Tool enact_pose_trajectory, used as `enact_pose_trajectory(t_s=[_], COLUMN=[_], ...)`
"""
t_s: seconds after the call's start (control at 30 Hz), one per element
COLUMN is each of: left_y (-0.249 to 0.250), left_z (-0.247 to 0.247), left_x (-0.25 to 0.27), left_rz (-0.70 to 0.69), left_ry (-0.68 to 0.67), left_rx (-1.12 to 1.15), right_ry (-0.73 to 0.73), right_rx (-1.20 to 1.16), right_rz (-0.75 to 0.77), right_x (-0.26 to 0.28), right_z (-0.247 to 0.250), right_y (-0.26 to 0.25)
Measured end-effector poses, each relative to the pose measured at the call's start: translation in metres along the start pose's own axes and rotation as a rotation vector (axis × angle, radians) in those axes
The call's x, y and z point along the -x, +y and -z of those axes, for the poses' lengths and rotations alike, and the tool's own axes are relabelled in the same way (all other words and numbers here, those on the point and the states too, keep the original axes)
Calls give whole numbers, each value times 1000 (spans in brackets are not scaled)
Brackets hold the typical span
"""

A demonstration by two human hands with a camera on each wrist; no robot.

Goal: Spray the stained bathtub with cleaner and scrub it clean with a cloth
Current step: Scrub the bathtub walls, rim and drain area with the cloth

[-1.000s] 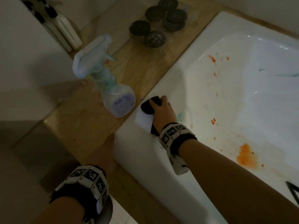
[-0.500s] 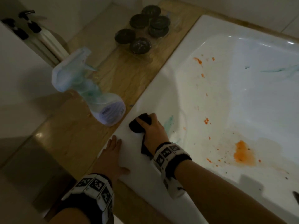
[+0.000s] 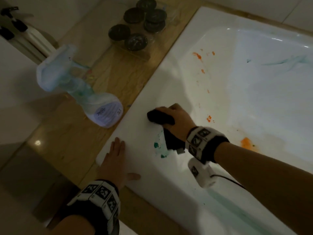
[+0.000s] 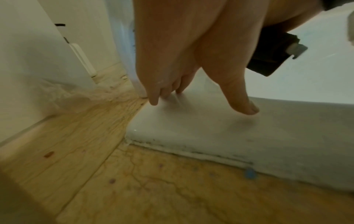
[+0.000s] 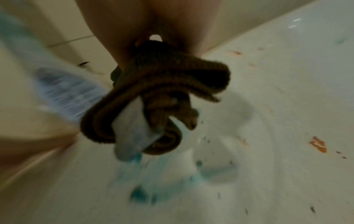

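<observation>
The white bathtub carries orange stains on its inner wall and teal smears on its near rim. My right hand grips a bunched dark cloth and holds it against the rim, just above the teal smears. In the right wrist view the cloth hangs folded from my palm over wet teal drops. My left hand lies flat with straight fingers on the tub's near corner. The spray bottle of cleaner stands on the wooden ledge, left of the cloth.
A wooden ledge runs along the tub's left side. Several dark round lidded jars sit in a clear tray at its far end. Two pump bottles stand against the wall at the far left.
My right hand has drawn the cloth back along the rim toward me, leaving teal smears showing below it. My left hand has come to rest flat on the tub's corner.
</observation>
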State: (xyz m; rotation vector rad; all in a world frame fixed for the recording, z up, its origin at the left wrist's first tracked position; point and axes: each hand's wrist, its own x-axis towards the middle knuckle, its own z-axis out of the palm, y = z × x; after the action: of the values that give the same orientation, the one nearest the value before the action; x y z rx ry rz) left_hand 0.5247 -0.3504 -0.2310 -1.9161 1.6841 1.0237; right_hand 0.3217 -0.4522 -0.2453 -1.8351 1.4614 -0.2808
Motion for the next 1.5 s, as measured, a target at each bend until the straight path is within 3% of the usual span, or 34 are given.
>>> enact_pose_trajectory(t_s=[0.1, 0.2, 0.27, 0.43, 0.63, 0.77, 0.93, 1.1, 1.2, 1.33, 1.5], left_y=[16, 30, 34, 38, 40, 38, 39, 43, 41, 37, 36], left_z=[-15, -25, -28, -23, -20, -21, -20, -15, -13, -12, -8], left_x=[2, 0, -2, -2, 0, -2, -1, -1, 1, 0, -6], left_rz=[-60, -53, -29, 13, 26, 18, 14, 16, -5, -23, -19], left_ry=[6, 90, 119, 15, 6, 4, 3, -1, 1, 6, 23], left_rx=[-33, -87, -114, -150, -170, -160, -152, -192, -149, -123, -127], right_ry=[-189, -464, -522, -429, -292, -200, -253, -122, -127, -143, -184], right_rx=[-59, 35, 97, 66, -38, -150, -59, -104, -85, -117, -143], right_rz=[134, 163, 176, 85, -84, 20, 51, -173, -341, -280, -51], right_x=[54, 102, 108, 84, 74, 89, 73, 48, 32, 30, 47], right_z=[-17, -31, -38, -47, -56, -58, -59, -56, -46, -31, -44], right_y=[-2, 0, 4, 5, 10, 1, -1, 15, 34, 37, 5])
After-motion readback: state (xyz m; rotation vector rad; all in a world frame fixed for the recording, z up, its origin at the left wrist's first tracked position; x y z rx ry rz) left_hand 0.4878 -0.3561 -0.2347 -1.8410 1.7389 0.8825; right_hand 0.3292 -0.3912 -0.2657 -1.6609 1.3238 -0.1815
